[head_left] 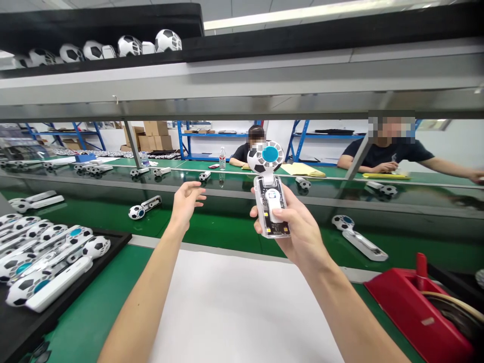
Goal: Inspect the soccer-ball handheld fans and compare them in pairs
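Upright in my right hand (298,217) is a soccer-ball handheld fan (269,194), its round head at the top with a blue centre. My thumb lies over the white piece on the front of its handle, where a dark circuit board shows. The fingers wrap behind the handle and are partly hidden. My left hand (186,204) is raised over the green belt with nothing in it, fingers bent and apart. Between it and the tray, another fan (144,207) lies on the belt; one more fan (359,238) lies to the right of my right hand.
A black foam tray (109,257) of several fans stands at the left. White paper (242,307) covers the bench before me. At the right is a red tape dispenser (406,302). A grey shelf (242,83) crosses overhead. Two people (393,151) sit across the green belt (223,229).
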{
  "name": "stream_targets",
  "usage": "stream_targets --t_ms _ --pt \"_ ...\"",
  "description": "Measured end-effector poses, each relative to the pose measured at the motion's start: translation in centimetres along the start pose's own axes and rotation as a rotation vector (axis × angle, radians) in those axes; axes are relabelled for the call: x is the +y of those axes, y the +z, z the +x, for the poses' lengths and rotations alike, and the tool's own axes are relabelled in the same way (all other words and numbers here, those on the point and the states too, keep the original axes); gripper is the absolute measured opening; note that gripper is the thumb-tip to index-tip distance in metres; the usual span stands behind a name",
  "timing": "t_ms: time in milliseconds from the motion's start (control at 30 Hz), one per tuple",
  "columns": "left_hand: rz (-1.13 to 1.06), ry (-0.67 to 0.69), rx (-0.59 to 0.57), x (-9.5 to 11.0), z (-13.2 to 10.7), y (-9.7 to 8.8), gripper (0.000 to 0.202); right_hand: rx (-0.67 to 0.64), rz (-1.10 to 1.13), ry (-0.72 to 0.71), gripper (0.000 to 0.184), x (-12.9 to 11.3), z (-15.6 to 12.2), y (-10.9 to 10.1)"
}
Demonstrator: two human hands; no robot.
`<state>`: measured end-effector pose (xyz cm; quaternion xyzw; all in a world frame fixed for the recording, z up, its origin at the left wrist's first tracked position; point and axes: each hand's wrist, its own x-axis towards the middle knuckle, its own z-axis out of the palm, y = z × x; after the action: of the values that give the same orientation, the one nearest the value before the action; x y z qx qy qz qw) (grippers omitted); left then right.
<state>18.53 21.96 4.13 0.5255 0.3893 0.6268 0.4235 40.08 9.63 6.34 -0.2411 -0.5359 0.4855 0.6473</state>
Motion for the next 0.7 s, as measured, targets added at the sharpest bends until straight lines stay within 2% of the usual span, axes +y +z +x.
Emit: stream_targets --t_ms 200,367,467,600,633,700 --pt "-0.021 0.025 0.061 -0.7 0.6 -0.4 0.029 0.011 -0.03 0.014 0.061 -0.2 -0.1 -0.1" --pt "-0.015 0.008 0.096 -1.9 1.4 -1.1 0.03 0.026 -0.044 -0.007 0.057 -0.5 -0.1 0.0" --pt "0.005 -0.011 0.109 -2.8 1.9 -1.5 0.03 0.098 -0.037 -0.048 0.054 -0.7 0.0 0.4" --pt "0.048 -0.037 0.138 -4.0 2.5 -2.0 0.029 0.177 0.05 0.037 0.034 -1.3 -0.2 0.3" --pt "0.061 -0.045 0.143 -4.3 2.6 -2.2 0.029 0.201 0.005 0.043 0.03 -1.4 -0.4 0.1" --pt "0.094 -0.055 0.145 -4.9 2.8 -2.4 0.028 0.292 -0.173 -0.058 0.026 -1.8 -0.8 -0.7"
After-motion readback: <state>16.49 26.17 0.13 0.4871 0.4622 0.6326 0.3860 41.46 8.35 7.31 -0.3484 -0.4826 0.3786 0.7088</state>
